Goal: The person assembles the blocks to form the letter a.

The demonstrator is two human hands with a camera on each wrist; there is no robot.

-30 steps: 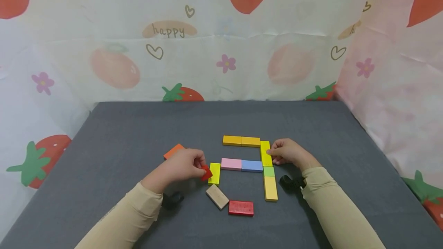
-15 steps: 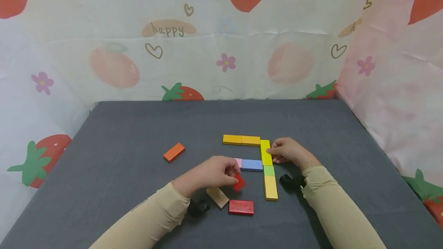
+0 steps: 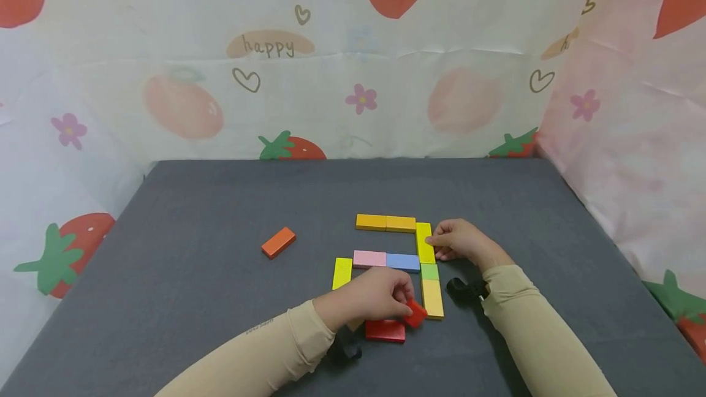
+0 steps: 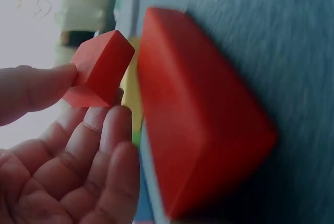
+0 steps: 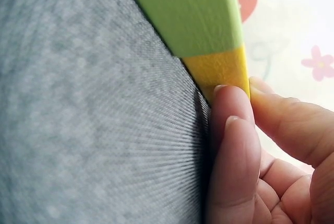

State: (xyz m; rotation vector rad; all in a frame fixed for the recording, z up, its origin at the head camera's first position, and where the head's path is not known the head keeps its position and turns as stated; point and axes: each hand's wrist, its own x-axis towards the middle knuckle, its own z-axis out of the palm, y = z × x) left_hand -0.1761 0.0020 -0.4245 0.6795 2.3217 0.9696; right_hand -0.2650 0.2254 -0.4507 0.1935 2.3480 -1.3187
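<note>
Between thumb and fingers my left hand (image 3: 375,293) pinches a small red block (image 3: 415,313), held tilted at the right end of a darker red block (image 3: 384,331) lying flat. The left wrist view shows thumb and fingertips on the small block (image 4: 104,67). My right hand (image 3: 463,242) has its thumb on top of a yellow block (image 3: 425,253) and curled fingers against its outer side. Below that yellow block a green block (image 3: 429,272) and a pale yellow block (image 3: 432,299) continue the column. A wooden block (image 3: 355,325) is mostly hidden behind my left hand.
Two amber blocks (image 3: 386,223) make a row at the column's top. A pink block (image 3: 369,259) and a blue block (image 3: 402,263) form a row below, beside another yellow block (image 3: 342,272). An orange block (image 3: 278,242) lies apart on the left of the grey tabletop (image 3: 209,219).
My left hand has carried the small red block right and toward the near side, from beside the left yellow block to the darker red block. My right hand has stayed put.
</note>
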